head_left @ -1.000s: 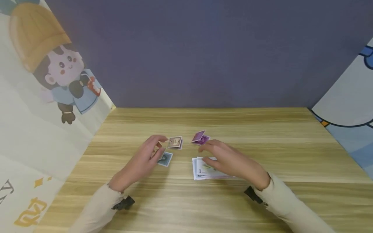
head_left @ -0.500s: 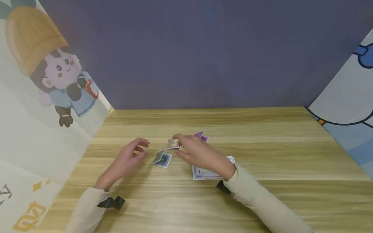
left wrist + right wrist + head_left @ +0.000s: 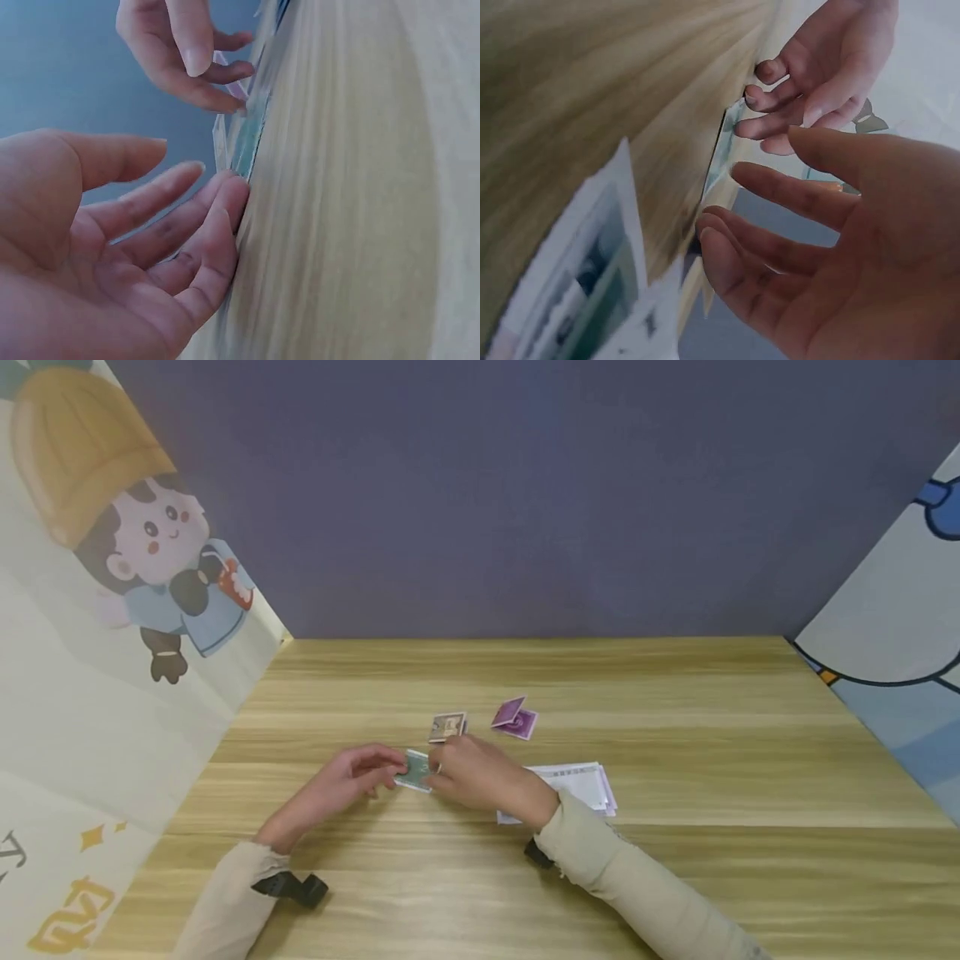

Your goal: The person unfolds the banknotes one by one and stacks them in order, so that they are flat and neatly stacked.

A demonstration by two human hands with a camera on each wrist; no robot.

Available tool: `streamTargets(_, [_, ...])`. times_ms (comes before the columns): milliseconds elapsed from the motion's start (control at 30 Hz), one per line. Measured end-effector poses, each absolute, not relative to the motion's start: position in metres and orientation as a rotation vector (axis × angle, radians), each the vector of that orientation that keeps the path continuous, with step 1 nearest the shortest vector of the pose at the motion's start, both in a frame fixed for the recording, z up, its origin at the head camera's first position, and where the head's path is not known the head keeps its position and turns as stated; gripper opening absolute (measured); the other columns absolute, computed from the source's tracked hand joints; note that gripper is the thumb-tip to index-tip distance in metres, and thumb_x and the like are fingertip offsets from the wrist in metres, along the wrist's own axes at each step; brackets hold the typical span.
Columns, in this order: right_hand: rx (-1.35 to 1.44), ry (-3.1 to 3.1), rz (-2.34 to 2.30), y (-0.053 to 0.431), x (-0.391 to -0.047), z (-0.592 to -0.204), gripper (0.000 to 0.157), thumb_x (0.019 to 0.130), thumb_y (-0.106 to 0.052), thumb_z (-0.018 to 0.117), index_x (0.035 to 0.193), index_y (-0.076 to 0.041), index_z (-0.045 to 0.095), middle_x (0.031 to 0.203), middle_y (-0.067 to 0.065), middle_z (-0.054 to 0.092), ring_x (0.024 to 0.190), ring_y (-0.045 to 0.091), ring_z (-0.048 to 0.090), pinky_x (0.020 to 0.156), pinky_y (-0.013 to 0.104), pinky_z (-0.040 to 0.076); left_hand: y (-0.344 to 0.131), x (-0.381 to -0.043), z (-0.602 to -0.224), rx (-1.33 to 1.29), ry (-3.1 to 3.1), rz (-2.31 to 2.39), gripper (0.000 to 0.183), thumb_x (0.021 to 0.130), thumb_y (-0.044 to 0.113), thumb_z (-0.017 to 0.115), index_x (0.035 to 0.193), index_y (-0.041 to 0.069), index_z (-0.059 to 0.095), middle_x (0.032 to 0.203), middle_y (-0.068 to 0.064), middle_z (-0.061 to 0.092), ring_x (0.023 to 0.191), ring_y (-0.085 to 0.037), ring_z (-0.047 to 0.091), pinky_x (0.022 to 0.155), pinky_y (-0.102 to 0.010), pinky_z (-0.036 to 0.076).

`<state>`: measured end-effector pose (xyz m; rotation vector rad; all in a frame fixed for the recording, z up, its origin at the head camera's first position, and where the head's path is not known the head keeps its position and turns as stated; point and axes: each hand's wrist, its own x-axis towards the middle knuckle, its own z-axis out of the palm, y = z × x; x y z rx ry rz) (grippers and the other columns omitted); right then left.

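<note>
A small folded green banknote (image 3: 414,770) lies on the table between the two hands. My left hand (image 3: 358,777) touches its left end with fingertips; thumb and index finger stand apart in the left wrist view. Over the note's right end is my right hand (image 3: 480,777), fingers loosely bent and partly covering it. In the right wrist view the green note (image 3: 724,150) shows edge-on beyond those fingers (image 3: 795,191). Just behind sits a folded brown banknote (image 3: 447,727). A purple banknote (image 3: 514,720), folded with its upper half raised, lies to the right of that.
A stack of larger pale banknotes (image 3: 573,781) lies right of centre, partly under the right forearm. The wooden table (image 3: 675,718) ends at a dark blue-grey back panel (image 3: 525,510). Printed cartoon walls (image 3: 67,652) stand at both sides.
The right hand has passed from the purple note over the brown one to the green note. The left hand moved away left, then returned. The green note's raised half now lies flatter.
</note>
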<state>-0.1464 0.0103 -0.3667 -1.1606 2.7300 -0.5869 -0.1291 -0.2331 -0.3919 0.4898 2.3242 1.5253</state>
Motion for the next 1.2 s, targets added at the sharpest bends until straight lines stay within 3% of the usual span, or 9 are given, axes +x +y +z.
streamTargets(133, [-1.146, 2.748, -0.573, 0.012, -0.147, -0.372, 0.020, 0.096, -0.028, 0.067, 0.102, -0.009, 0.073, 0.090, 0.000, 0.069, 0.066, 0.008, 0.056, 0.056, 0.020, 0.046, -0.231, -0.127, -0.393, 0.497, 2.311, 1.528, 0.034, 0.102, 0.014, 0.055, 0.129, -0.007, 0.056, 0.120, -0.025, 0.065, 0.096, -0.030, 0.066, 0.069, -0.030, 0.056])
streamTargets(267, [-1.111, 2.796, -0.472, 0.013, -0.143, -0.373, 0.031, 0.095, -0.029, 0.067, 0.118, -0.008, 0.068, 0.112, 0.008, 0.066, 0.092, 0.019, 0.061, 0.074, 0.030, 0.053, -0.229, -0.124, -0.393, 0.490, 2.277, 1.530, 0.036, 0.103, 0.017, 0.055, 0.130, -0.006, 0.055, 0.119, -0.024, 0.065, 0.096, -0.030, 0.065, 0.069, -0.031, 0.056])
streamTargets(400, [-1.059, 2.818, -0.391, 0.012, -0.139, -0.374, 0.044, 0.094, -0.032, 0.068, 0.131, -0.010, 0.060, 0.130, 0.011, 0.059, 0.112, 0.026, 0.056, 0.090, 0.037, 0.051, -0.226, -0.123, -0.393, 0.495, 2.240, 1.529, 0.036, 0.103, 0.017, 0.054, 0.131, -0.006, 0.054, 0.119, -0.024, 0.065, 0.096, -0.030, 0.065, 0.070, -0.033, 0.057])
streamTargets(600, [-1.037, 2.821, -0.379, 0.011, -0.140, -0.375, 0.052, 0.087, -0.032, 0.077, 0.132, -0.011, 0.060, 0.129, 0.009, 0.058, 0.112, 0.024, 0.054, 0.088, 0.035, 0.051, -0.222, -0.123, -0.394, 0.518, 2.215, 1.579, 0.033, 0.103, 0.014, 0.054, 0.128, -0.008, 0.054, 0.118, -0.025, 0.066, 0.094, -0.028, 0.066, 0.069, -0.033, 0.057])
streamTargets(800, [-1.047, 2.813, -0.438, 0.012, -0.144, -0.376, 0.049, 0.081, -0.027, 0.082, 0.123, -0.009, 0.064, 0.116, 0.008, 0.060, 0.102, 0.022, 0.055, 0.082, 0.032, 0.051, -0.219, -0.123, -0.396, 0.391, 2.348, 1.686, 0.026, 0.101, 0.014, 0.057, 0.120, -0.004, 0.059, 0.106, -0.024, 0.067, 0.086, -0.029, 0.066, 0.064, -0.032, 0.056])
streamTargets(967, [-1.041, 2.790, -0.461, 0.013, -0.146, -0.376, 0.044, 0.079, -0.025, 0.083, 0.116, -0.009, 0.066, 0.105, 0.004, 0.056, 0.093, 0.018, 0.051, 0.077, 0.029, 0.049, -0.219, -0.122, -0.398, 0.367, 2.406, 1.670, 0.031, 0.099, 0.009, 0.059, 0.126, -0.005, 0.053, 0.117, -0.025, 0.061, 0.092, -0.029, 0.063, 0.066, -0.031, 0.056])
streamTargets(1200, [-1.013, 2.740, -0.512, 0.014, -0.147, -0.372, 0.048, 0.080, -0.027, 0.082, 0.121, -0.013, 0.062, 0.119, 0.004, 0.051, 0.103, 0.017, 0.048, 0.081, 0.029, 0.050, -0.217, -0.119, -0.400, 0.378, 2.455, 1.593, 0.037, 0.098, 0.010, 0.061, 0.131, -0.002, 0.050, 0.126, -0.023, 0.057, 0.099, -0.030, 0.061, 0.068, -0.032, 0.056])
